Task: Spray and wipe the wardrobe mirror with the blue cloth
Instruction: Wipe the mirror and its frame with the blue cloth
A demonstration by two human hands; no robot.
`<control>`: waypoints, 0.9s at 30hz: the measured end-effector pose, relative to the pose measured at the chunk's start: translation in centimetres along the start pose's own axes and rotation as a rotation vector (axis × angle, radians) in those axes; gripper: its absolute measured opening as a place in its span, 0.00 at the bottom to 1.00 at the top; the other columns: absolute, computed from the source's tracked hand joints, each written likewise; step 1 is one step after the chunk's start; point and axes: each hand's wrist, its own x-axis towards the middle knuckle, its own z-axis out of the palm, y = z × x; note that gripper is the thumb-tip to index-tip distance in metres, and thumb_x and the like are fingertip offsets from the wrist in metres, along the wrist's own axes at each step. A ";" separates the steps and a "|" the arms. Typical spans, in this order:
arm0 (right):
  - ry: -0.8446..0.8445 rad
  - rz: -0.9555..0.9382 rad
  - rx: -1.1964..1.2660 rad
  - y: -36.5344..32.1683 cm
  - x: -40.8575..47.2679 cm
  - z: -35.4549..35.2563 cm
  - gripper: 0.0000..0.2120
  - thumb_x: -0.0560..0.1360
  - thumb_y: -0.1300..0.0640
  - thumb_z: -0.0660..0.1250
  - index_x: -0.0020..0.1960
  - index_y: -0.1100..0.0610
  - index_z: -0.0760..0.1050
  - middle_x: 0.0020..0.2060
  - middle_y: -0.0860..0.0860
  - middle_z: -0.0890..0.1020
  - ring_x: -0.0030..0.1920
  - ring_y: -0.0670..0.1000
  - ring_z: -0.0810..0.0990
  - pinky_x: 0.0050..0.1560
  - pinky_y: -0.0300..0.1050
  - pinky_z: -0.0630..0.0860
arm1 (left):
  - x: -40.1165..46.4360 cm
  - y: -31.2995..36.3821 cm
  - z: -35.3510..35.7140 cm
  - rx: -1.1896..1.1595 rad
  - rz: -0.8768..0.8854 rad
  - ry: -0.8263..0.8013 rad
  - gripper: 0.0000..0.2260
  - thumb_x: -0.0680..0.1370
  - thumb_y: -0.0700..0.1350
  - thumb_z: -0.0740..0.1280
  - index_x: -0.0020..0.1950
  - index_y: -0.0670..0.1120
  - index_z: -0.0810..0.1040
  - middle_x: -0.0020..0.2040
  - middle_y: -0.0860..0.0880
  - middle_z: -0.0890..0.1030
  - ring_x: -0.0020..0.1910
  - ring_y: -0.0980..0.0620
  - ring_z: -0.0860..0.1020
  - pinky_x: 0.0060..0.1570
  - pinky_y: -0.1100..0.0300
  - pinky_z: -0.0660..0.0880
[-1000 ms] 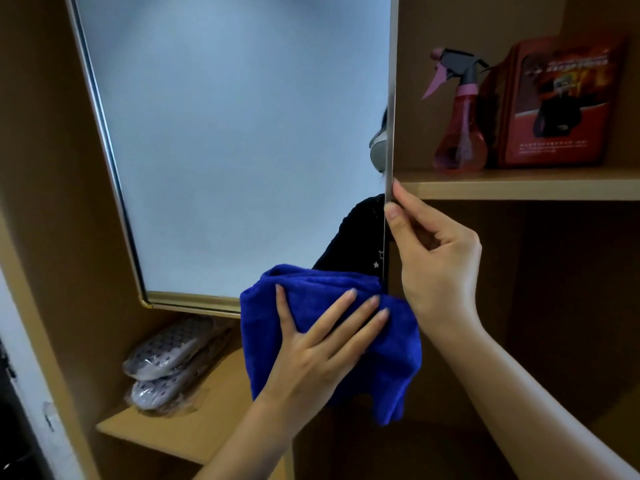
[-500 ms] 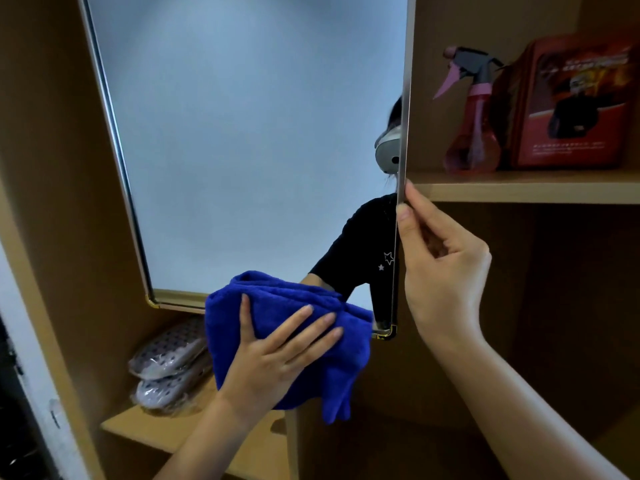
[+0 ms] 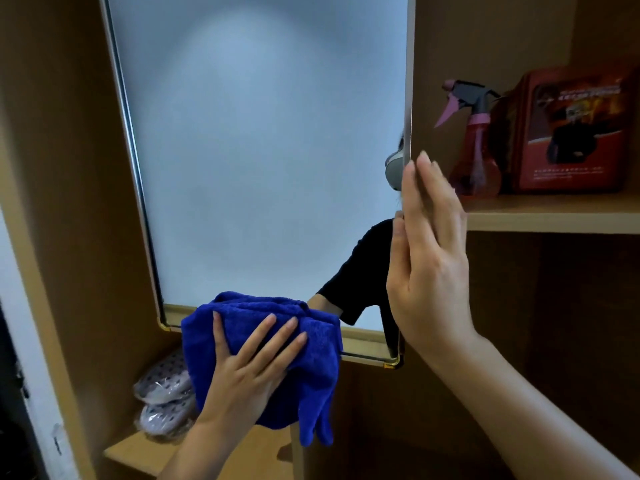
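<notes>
The wardrobe mirror [image 3: 256, 150] is a tall gold-framed pane hung inside the wooden wardrobe. My left hand [image 3: 247, 372] presses the bunched blue cloth [image 3: 311, 372] flat against the mirror's bottom edge, fingers spread and straight. My right hand [image 3: 429, 258] lies along the mirror's right edge with straight fingers, thumb on the glass side. A pink spray bottle [image 3: 476, 157] with a grey trigger head stands on the shelf to the right, untouched.
A red box [image 3: 571, 133] stands beside the spray bottle on the wooden shelf [image 3: 554, 213]. Wrapped slippers [image 3: 162, 393] lie on a lower shelf [image 3: 138, 452] at the bottom left. Wardrobe walls close in on both sides.
My left hand has slid the cloth leftward along the mirror's bottom edge. My right hand has gone from a pinch on the mirror's right edge to straight fingers laid along it.
</notes>
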 end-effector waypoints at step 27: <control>-0.137 -0.074 -0.167 0.2 3.6 1.7 0.28 0.83 0.51 0.47 0.79 0.62 0.48 0.79 0.57 0.50 0.79 0.49 0.45 0.78 0.50 0.48 | 1.8 -0.4 0.3 -0.286 -0.802 0.268 0.21 0.84 0.56 0.44 0.78 0.61 0.48 0.79 0.62 0.50 0.78 0.58 0.51 0.73 0.36 0.41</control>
